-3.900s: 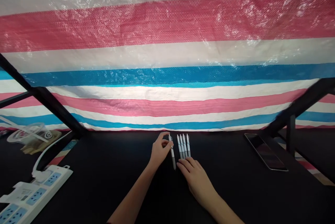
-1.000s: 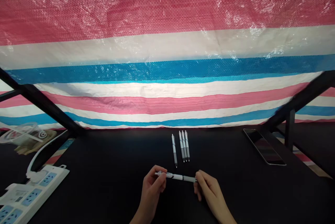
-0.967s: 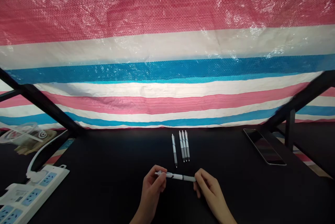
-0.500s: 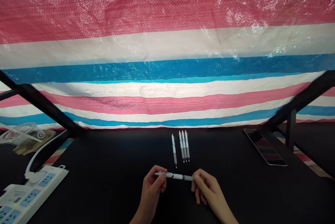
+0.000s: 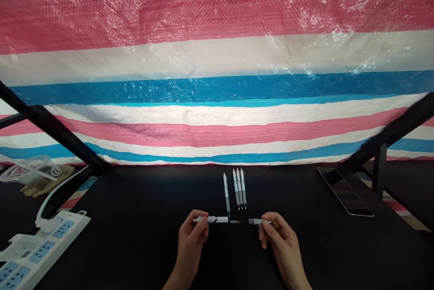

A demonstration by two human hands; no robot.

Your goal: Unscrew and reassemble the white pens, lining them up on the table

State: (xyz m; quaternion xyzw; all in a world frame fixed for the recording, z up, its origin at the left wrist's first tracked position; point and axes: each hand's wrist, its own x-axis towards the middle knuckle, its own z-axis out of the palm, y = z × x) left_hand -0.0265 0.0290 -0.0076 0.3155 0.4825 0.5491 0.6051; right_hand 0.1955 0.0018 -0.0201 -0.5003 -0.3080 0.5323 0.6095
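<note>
Two parts of a pen lie in line between my hands, with a narrow gap between them. My left hand [image 5: 195, 232] pinches the white pen barrel [image 5: 219, 220] at its clip end. In my right hand [image 5: 276, 231] is the grey pen grip [image 5: 257, 221], held by its tip end, and a thin, dark-ended refill [image 5: 239, 221] sticks out of it toward the barrel. Just beyond the gap a single white and grey pen [image 5: 226, 190] rests on the table. Right of it, three similar pens [image 5: 239, 189] lie side by side, tips toward me.
A smartphone [image 5: 345, 191] lies at the right of the black table [image 5: 142, 208]. At left are a white power strip [image 5: 50, 249] with a cable and a clear plastic container [image 5: 37, 170]. Black frame bars flank the table, and a striped sheet [image 5: 217, 54] hangs behind.
The pen has come apart into barrel and grip, exposing the refill. My left hand has shifted slightly left, my right hand to the right, and both sit slightly higher.
</note>
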